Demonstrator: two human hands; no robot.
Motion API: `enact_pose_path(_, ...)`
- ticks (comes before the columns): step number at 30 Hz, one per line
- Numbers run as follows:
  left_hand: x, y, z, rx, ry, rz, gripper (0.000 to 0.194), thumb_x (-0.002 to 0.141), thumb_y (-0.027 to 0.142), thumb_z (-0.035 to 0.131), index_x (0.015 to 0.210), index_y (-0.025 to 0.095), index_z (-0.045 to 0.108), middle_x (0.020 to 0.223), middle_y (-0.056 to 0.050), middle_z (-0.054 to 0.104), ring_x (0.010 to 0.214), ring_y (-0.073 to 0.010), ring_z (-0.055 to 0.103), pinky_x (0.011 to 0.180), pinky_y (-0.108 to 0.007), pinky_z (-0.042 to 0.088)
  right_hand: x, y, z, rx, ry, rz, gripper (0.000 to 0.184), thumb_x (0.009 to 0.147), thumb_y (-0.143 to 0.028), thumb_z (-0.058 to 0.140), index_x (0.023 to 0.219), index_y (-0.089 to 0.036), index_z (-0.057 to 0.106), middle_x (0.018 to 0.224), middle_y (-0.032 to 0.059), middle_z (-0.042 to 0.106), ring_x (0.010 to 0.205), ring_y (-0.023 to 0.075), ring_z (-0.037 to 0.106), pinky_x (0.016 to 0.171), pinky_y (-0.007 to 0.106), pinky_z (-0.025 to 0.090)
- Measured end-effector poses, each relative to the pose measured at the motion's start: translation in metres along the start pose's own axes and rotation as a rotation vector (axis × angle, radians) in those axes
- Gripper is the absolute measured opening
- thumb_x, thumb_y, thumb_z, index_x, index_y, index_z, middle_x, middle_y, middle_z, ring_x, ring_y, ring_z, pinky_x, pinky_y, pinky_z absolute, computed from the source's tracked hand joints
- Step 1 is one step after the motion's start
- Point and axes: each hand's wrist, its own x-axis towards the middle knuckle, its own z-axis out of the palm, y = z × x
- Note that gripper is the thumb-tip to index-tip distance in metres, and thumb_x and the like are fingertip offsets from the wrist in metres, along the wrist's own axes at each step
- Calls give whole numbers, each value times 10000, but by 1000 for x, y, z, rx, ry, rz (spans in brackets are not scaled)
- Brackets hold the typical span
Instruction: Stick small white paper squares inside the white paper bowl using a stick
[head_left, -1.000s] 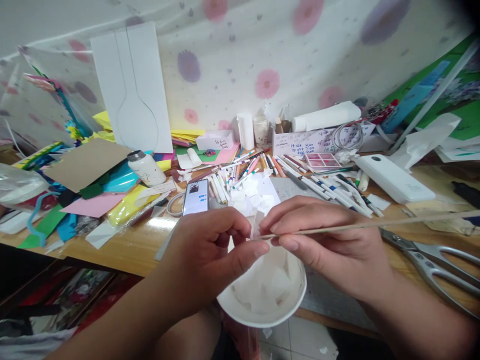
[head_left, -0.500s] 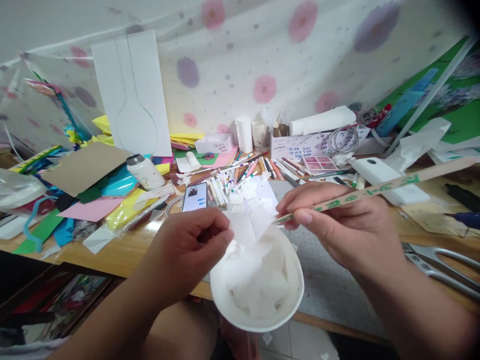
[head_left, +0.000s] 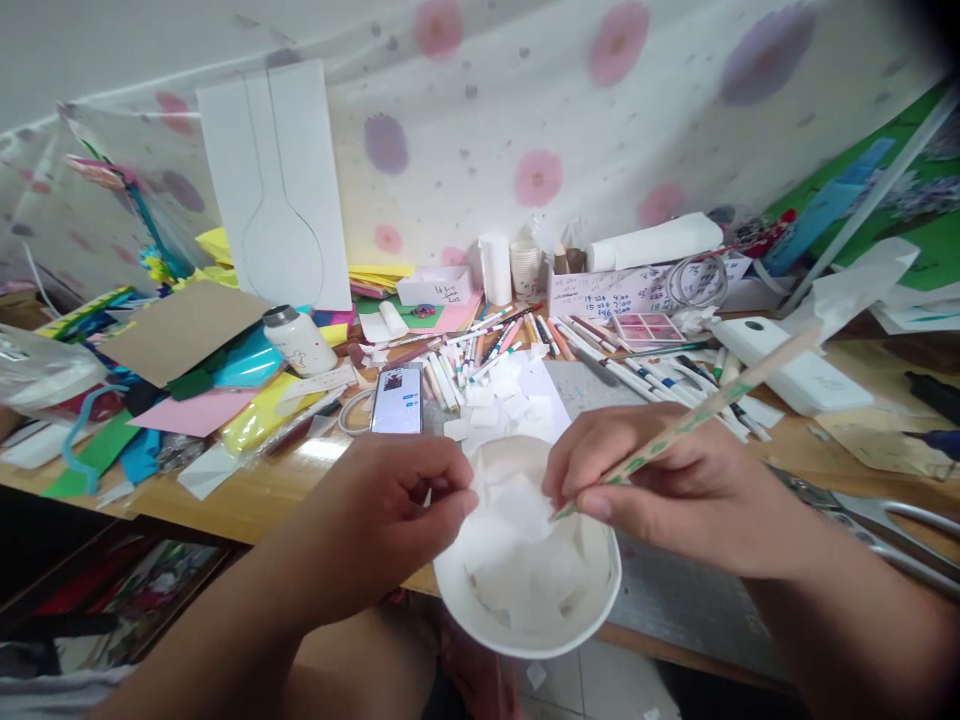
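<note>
Paper scraps (head_left: 516, 406) behind bowl (head_left: 536, 638), phone (head_left: 397, 402) left, scissors (head_left: 844, 508) right.

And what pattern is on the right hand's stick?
Pale stick, green markings; head view shows it best.

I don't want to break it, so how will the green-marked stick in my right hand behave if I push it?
The stick would probably feel stiff, since it runs straight beyond your right hand without drooping. It is likely light, being so slender. That thinness also suggests it might snap if pushed hard.
</note>
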Motion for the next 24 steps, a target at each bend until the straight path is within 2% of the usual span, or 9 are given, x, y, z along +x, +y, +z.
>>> enact_pose_path(2, 1, -2, 0, -79, -28, -3, 231, 862, 315, 658, 669, 188, 647, 554, 62, 484, 516, -88, 407, 464, -202, 295, 1, 0, 3, -22, -34, -2, 80, 936, -98, 690, 888, -142, 736, 852, 87, 782, 809, 192, 774, 731, 297, 641)
enact_pose_path(3, 2, -4, 0, -137, -3, -4, 252, 873, 355, 675, 684, 189, 654, 568, 58, 497, 530, -92, 420, 473, -203, 306, 1, 0, 4, -26, -16, -2, 78, 934, -98, 693, 888, -145, 735, 874, 89, 786, 824, 188, 776, 742, 289, 643)
enact_pose_path(7, 9, -3, 5, -425, 212, -22, 391, 954, 481, 614, 689, 193, 615, 580, 54, 492, 536, -93, 401, 488, -209, 314, 1, 0, 9, 18, 119, -37, 115, 906, -74, 732, 941, -175, 775, 938, 72, 801, 910, 167, 780, 821, 254, 637)
enact_pose_path(9, 14, 6, 11, -540, 264, -50, 401, 974, 475, 579, 688, 196, 601, 561, 57, 476, 512, -92, 374, 469, -213, 288, 1, -2, 13, 47, 155, -71, 165, 895, -59, 743, 979, -190, 797, 979, 71, 807, 941, 164, 779, 856, 250, 633)
enact_pose_path(12, 24, 24, 21, -649, 311, -144, 347, 986, 364, 538, 681, 200, 571, 551, 59, 455, 490, -94, 362, 455, -218, 276, -1, -5, 21, 49, 154, -95, 166, 889, -74, 763, 994, -188, 819, 1043, 91, 806, 969, 173, 783, 884, 255, 635)
enact_pose_path(14, 30, 32, 27, -720, 352, -126, 341, 968, 348, 556, 661, 201, 543, 558, 59, 440, 500, -96, 363, 465, -220, 292, -2, -6, 26, 38, 153, -93, 154, 886, -85, 774, 993, -183, 828, 1079, 107, 799, 1006, 185, 783, 904, 258, 635)
enact_pose_path(20, 38, 26, 38, -622, 425, 3, 447, 1040, 475, 496, 695, 197, 557, 642, 37, 495, 583, -103, 410, 528, -223, 345, -3, -6, 30, 27, 217, -80, 195, 897, -90, 760, 1026, -220, 829, 1102, 98, 789, 1015, 209, 780, 912, 326, 654)
enact_pose_path(24, 37, 22, 44, -675, 379, 43, 488, 1010, 625, 499, 785, 204, 600, 700, 27, 534, 591, -98, 426, 510, -212, 342, 0, -6, 31, -22, 260, -84, 205, 887, -58, 747, 1000, -207, 831, 1027, 86, 808, 993, 201, 780, 915, 317, 647)
